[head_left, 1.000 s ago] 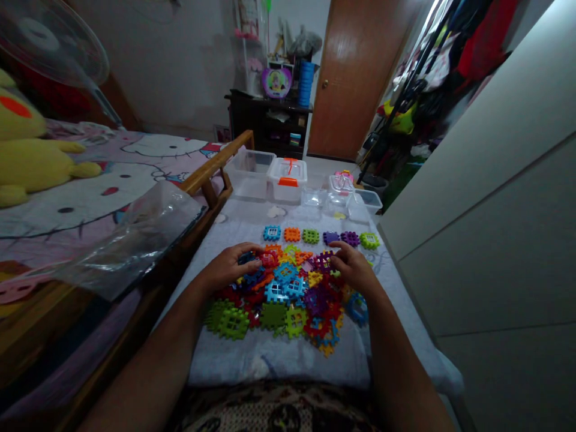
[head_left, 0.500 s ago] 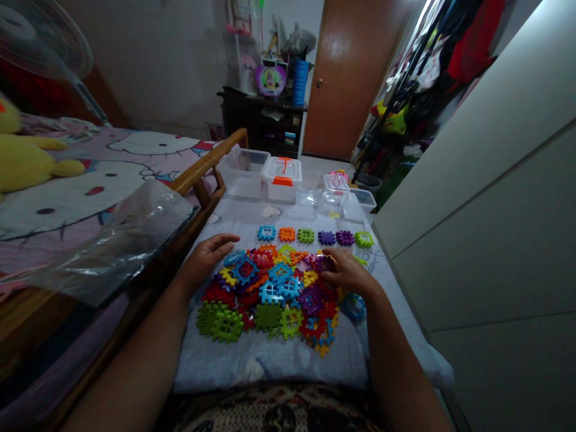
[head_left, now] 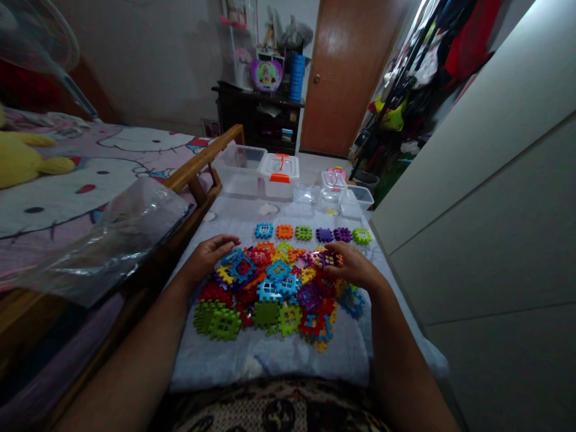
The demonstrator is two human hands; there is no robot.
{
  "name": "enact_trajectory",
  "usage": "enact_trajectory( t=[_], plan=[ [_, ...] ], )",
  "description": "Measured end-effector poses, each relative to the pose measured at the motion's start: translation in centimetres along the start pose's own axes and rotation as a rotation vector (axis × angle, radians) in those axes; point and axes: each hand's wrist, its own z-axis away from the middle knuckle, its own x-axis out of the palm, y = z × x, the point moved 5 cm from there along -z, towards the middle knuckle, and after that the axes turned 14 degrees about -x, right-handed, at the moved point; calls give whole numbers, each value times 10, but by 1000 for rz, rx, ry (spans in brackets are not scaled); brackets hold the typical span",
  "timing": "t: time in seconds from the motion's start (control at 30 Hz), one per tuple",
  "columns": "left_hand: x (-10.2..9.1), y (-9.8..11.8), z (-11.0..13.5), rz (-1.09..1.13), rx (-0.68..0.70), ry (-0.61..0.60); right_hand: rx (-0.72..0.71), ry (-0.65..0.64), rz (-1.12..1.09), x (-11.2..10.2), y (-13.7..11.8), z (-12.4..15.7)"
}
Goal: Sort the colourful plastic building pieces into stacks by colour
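our right hand (head_left: 353, 267) is shifting slightly rightward along the top of the heap, carrying a piece with it, while our left hand (head_left: 207, 258) is staying nearly where it was a moment ago. we are working in a cramped bedroom, facing a wooden door (head_left: 346, 78), with a bed (head_left: 90, 162) running along the left of the worktop (head_left: 270, 366), which is covered in pale grey-blue cloth. a crumpled plastic bag (head_left: 112, 246) is lying over the wooden bed rail (head_left: 198, 168). along the far edge of the worktop, a clear plastic tub (head_left: 238, 171) and a white box with an orange latch (head_left: 279, 177) are sitting beside smaller clear containers (head_left: 346, 201). nearer us, a row of six waffle blocks (head_left: 312, 233) is lying flat just beyond a large mixed heap of waffle blocks (head_left: 274, 300), which fills the middle of the worktop. our left fingers (head_left: 227, 241) are spread wide and empty, just beside the heap's top left side. our right fingers (head_left: 335, 249) are closing narrowly on a purple and red block (head_left: 330, 259) at the heap's top right. we appear to be picking single blocks from the heap, and we judge that the next move calls for lifting this one clear of its neighbours.
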Motion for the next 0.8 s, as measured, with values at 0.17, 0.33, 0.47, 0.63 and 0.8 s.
enact_trajectory(
  t=[0.17, 0.33, 0.47, 0.63, 0.8],
  plan=[
    [1, -1, 0, 5, -23, -15, 30, -37, 45, 2, 4, -2],
    [2, -2, -1, -2, -27, -26, -41, -51, 5, -3, -18, 3],
    [3, -1, 1, -12, -33, -17, -212, -195, -68, 5, -61, 13],
    [4, 0, 2, -14, -15, -16, -178, -196, 28, 23, -83, 20],
    [4, -4, 1, 1, -19, -36, -172, -157, 90, 27, -83, 18]
  ],
)
